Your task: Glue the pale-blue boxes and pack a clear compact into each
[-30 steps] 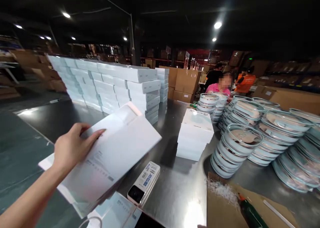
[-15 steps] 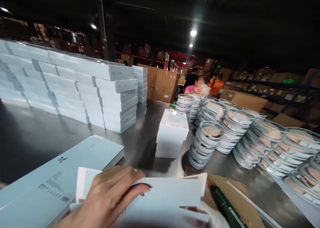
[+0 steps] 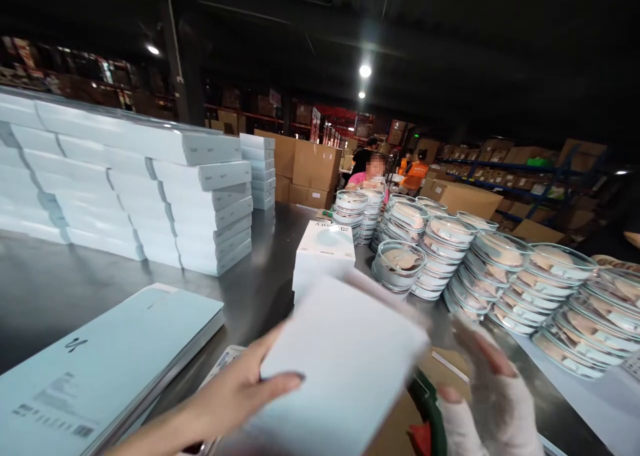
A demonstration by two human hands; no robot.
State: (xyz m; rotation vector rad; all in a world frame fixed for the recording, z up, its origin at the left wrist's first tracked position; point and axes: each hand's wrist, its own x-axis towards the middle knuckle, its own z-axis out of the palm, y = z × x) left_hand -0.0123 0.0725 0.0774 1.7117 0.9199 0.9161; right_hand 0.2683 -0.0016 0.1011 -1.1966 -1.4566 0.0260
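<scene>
White box [image 3: 345, 356] gripped by left hand [image 3: 240, 396] fingers, right hand [image 3: 493, 393] just beside

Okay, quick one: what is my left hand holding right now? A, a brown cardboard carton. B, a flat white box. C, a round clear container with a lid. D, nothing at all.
B: the left hand grips the near edge of a flat white box raised above the metal table, while the round lidded containers sit stacked further back, untouched.
</scene>
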